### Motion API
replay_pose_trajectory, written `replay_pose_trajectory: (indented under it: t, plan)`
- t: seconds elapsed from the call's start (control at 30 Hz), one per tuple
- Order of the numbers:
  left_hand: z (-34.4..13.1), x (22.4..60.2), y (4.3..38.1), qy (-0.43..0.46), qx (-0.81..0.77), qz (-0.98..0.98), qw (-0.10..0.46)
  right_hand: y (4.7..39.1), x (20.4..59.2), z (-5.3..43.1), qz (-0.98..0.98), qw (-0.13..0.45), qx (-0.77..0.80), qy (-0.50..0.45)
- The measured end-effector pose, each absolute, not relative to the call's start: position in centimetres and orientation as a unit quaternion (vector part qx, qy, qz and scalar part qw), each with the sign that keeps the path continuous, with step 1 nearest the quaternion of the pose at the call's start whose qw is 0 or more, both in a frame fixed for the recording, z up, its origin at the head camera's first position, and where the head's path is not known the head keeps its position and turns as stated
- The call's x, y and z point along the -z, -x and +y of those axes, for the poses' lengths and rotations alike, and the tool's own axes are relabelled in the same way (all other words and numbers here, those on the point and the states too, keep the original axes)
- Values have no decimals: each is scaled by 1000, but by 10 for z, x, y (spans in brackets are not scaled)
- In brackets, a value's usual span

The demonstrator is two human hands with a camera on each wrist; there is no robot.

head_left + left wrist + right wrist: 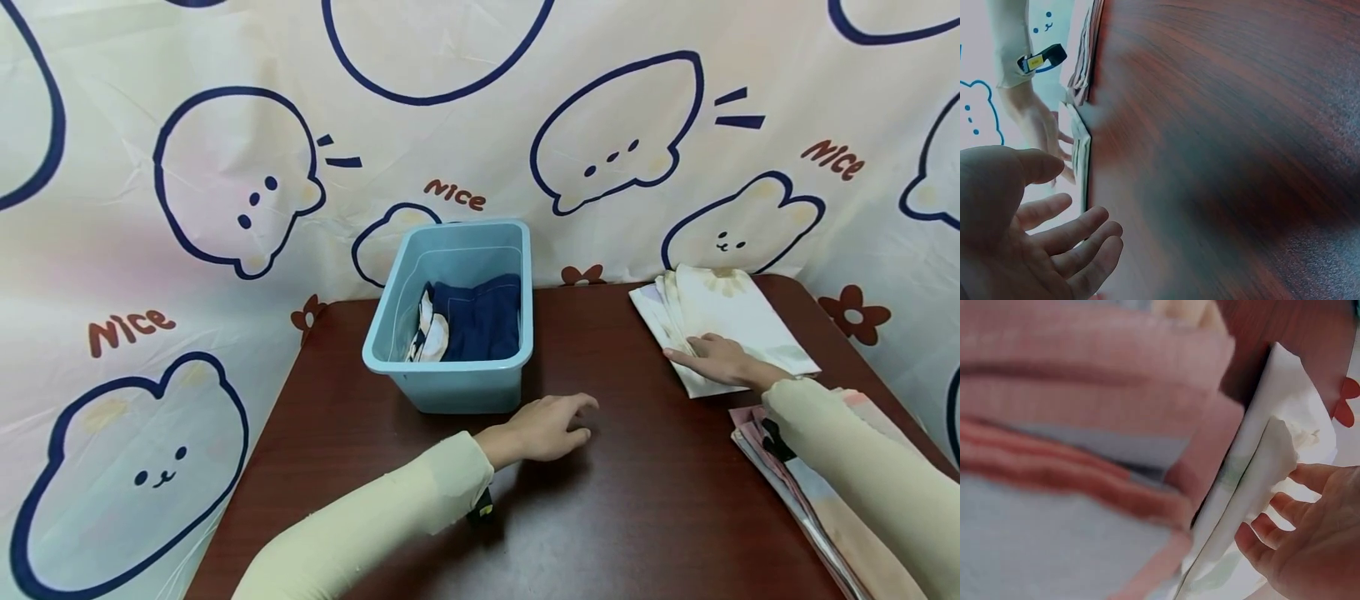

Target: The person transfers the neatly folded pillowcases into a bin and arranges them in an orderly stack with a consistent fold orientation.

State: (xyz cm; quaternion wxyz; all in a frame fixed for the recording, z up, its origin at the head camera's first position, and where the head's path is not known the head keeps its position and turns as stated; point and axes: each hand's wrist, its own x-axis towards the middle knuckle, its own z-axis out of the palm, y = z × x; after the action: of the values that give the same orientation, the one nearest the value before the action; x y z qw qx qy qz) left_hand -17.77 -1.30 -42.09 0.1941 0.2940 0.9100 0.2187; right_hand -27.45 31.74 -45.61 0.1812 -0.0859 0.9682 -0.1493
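Note:
My right hand (718, 360) rests on a folded white cloth (738, 312) with a pale flower print at the back right of the table. In the right wrist view its fingers (1300, 509) touch the cloth's folded layers without curling round them. My left hand (543, 427) hovers over the table in front of the blue bin, fingers loosely bent and holding nothing. Its palm and spread fingers (1079, 234) show in the left wrist view. Nearer me, under my right forearm, lies a stack of folded pink and grey cloth (832, 500).
A light blue plastic bin (453, 387) stands at the back left of the brown table (637, 500). Folded dark blue cloth (480, 321) and a white patterned cloth (433, 337) lie inside it. A printed curtain (450, 142) hangs close behind the table.

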Motion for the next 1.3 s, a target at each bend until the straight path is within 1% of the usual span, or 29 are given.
replay_pose_trajectory:
  t: [0.37,0.6,1.07,1.3]
  plan:
    - [-13,422,180,-284,-229,913,183,270,457,305,965,182,169,85]
    - [-12,421,182,-278,-241,911,186,268,459,299,963,180,177,92]
    - [-8,436,189,-252,-304,902,173,272,457,286,960,196,182,88]
    - [-8,444,196,-240,-339,894,170,270,457,283,960,194,183,88]
